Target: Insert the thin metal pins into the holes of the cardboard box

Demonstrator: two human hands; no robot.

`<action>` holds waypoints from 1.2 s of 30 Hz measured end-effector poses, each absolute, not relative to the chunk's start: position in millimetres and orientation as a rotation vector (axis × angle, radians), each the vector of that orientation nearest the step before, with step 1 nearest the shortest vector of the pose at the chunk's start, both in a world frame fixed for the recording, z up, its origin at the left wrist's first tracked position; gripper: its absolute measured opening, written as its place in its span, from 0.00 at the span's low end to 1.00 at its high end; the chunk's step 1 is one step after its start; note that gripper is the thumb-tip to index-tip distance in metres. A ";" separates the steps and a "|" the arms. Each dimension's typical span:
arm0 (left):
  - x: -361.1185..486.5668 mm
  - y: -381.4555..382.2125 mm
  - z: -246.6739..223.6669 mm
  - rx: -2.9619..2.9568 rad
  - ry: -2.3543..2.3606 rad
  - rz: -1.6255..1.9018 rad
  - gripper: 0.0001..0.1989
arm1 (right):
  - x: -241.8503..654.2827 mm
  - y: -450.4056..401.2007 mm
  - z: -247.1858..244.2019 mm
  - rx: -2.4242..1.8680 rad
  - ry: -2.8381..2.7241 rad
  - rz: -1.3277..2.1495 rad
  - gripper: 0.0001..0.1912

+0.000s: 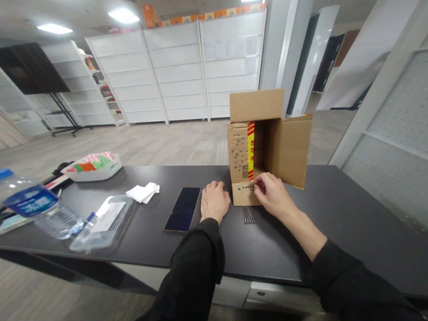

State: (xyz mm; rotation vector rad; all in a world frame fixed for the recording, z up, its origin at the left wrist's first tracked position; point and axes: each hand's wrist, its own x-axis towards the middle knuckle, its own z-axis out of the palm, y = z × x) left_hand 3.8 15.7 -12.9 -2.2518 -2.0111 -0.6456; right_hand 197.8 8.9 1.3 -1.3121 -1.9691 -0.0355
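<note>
An open cardboard box [292, 146] stands on the dark table, its flaps spread. Its lower front flap has a row of small dark holes or dots, and more dark spots mark the left flap. My right hand [274, 194] is at the lower flap, fingers pinched together; what they hold, if anything, is too small to make out. Several thin metal rods or nails [248, 215] lie side by side just below the flap. My left hand [214, 201] rests on the table left of the box, fingers curled, beside a black phone [183, 209].
To the left are a crumpled white tissue [143, 192], a clear plastic case [105, 222], a water bottle [35, 204] with a blue cap and a white tray [97, 175] with colourful wrappers. A perforated panel [412, 107] borders the table on the right.
</note>
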 end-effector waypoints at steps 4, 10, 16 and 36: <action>3.7 15.6 -12.7 -2.255 -2.013 -0.639 0.13 | 197.0 6.7 4.4 -1.261 -1.930 -0.038 0.03; 3.8 14.4 -10.4 -2.260 -2.020 -0.630 0.13 | 196.4 3.8 7.6 -1.169 -1.873 -0.060 0.04; 4.0 13.9 -8.2 -2.265 -2.036 -0.615 0.13 | 195.6 2.2 11.2 -1.085 -1.840 -0.035 0.05; 4.6 12.5 -6.9 -2.269 -2.062 -0.590 0.13 | 202.9 -17.2 25.6 -1.043 -2.075 0.640 0.08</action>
